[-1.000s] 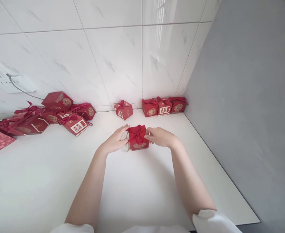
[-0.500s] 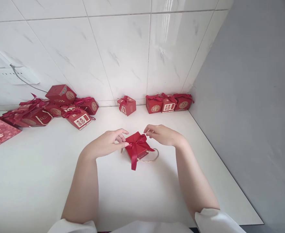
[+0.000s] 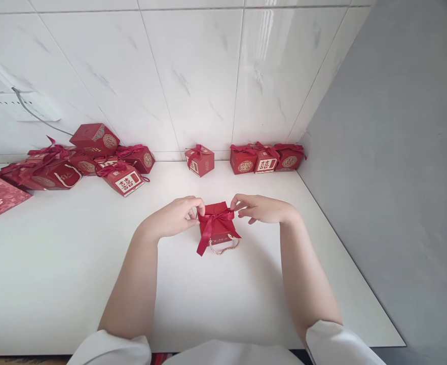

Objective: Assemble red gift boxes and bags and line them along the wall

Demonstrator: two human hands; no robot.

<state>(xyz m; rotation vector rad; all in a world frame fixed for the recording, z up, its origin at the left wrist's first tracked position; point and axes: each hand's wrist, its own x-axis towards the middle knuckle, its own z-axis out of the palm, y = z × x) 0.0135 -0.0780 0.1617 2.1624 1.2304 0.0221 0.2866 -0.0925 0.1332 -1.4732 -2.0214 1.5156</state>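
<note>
Pinching bow (image 3: 216,217) atop red box (image 3: 219,237): left hand (image 3: 176,219), right hand (image 3: 263,209).

Matt red card box (image 3: 218,229), satin ribbon (image 3: 208,230), glossy marbled tiles (image 3: 193,76)

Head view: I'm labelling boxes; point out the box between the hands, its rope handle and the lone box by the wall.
central box (image 3: 216,208), head view, top face
rope handle (image 3: 219,253), head view, loop's bottom
lone box (image 3: 204,165), head view, front face

The white counter (image 3: 75,274) held 1 ribboned red box (image 3: 219,230), 1 lone box (image 3: 199,160), a row of 3 (image 3: 264,159) and a heap (image 3: 82,162).
</note>
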